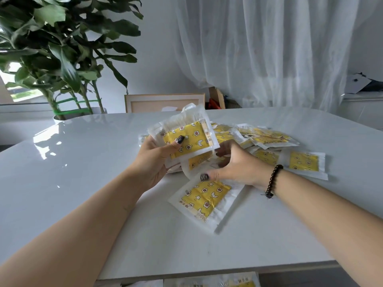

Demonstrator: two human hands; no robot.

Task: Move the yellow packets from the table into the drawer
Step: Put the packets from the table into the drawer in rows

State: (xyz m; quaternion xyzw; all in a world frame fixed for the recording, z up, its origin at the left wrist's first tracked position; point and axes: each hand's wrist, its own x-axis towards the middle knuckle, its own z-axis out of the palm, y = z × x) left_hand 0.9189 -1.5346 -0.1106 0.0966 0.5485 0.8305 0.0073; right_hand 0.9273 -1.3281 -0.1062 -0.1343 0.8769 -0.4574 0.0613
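Observation:
My left hand [152, 160] grips a stack of yellow packets [187, 139] with clear plastic edges, thumb pressed on the front one, raised a little above the white table [83, 172]. My right hand [234, 164], with a dark bead bracelet at the wrist, reaches into the pile and curls its fingers round a packet [199, 162] just under the stack. One packet [205, 198] lies flat below my right hand. More packets [267, 137] are heaped behind it and one [303, 162] lies alone to the right. Below the table's front edge the drawer [234, 283] shows packets inside.
A large potted plant [62, 59] stands behind the table's far left corner. A light wooden chair back [163, 102] rises at the far edge. White curtains [269, 48] hang behind, and a low white cabinet [362, 108] is at the far right.

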